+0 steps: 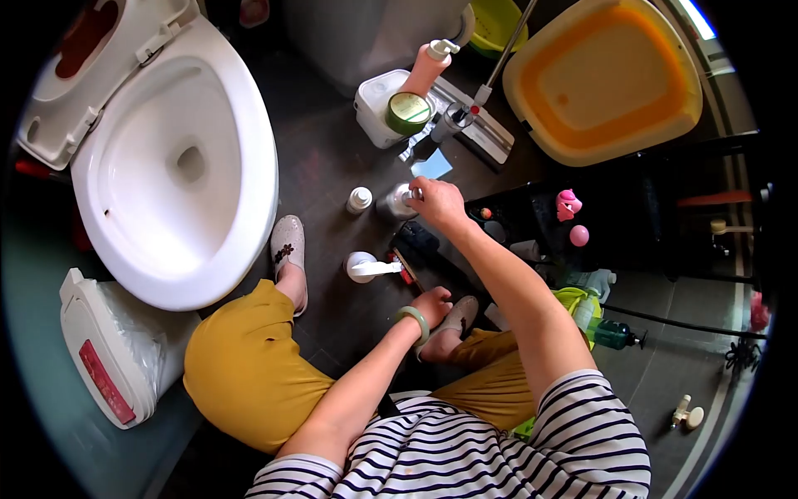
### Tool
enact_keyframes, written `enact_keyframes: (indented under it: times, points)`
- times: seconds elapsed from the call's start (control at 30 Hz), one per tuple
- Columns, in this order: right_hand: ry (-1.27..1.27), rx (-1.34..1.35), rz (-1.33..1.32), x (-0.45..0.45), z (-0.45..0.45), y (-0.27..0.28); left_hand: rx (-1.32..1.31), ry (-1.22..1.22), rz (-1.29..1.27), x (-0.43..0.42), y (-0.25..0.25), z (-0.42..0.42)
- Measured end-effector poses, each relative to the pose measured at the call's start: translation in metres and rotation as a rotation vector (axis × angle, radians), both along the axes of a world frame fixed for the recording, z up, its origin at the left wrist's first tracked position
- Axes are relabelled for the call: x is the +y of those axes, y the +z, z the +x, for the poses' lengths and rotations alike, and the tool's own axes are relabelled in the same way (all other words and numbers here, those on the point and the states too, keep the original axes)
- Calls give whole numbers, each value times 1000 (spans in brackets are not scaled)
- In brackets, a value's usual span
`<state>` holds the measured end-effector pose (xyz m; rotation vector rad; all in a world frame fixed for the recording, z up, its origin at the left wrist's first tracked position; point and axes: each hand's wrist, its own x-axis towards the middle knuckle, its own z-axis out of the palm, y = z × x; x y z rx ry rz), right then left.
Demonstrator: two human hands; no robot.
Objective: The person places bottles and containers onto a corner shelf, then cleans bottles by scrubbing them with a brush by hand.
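At the centre, my right hand (439, 205) has its fingers closed around the top of a grey bottle (394, 202) on the dark floor. My left hand (432, 306), below a green bracelet, is loosely curled beside my right shoe (462, 314), with nothing visible in it. A small white bottle (359, 200) stands left of the grey one. Nearer to me is a white pump or spray bottle (361, 267), its nozzle pointing right. A red-edged brush (406, 269) and a dark object (418, 239) lie between my hands.
The open toilet (259, 158) is at left, above a lidded bin (79, 312). Farther off are a white tub (371, 116) with a pink pump bottle (426, 68), a squeegee-like tool (490, 137) and an orange-stained basin (615, 158). Pink toys (568, 205) and bottles (611, 333) are at right.
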<state>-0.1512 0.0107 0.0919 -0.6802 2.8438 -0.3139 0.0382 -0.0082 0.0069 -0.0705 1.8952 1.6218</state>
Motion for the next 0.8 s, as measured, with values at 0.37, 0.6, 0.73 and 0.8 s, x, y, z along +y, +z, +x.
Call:
enact_keyframes:
  times: [0.37,0.6,0.73,0.8]
  points:
    - [-480,-349,179,137,66,-143,-96,19,-40,1,-5,1]
    - [-431,-205,318,137,89,-166,-163,37,-54,-4,-14,-2]
    - [-401,-353,249,138,82,-136,-168,51,8,3,-16,-3]
    - [-483,-461,93,149,76,-119,-161,66,56,13,-19,-6]
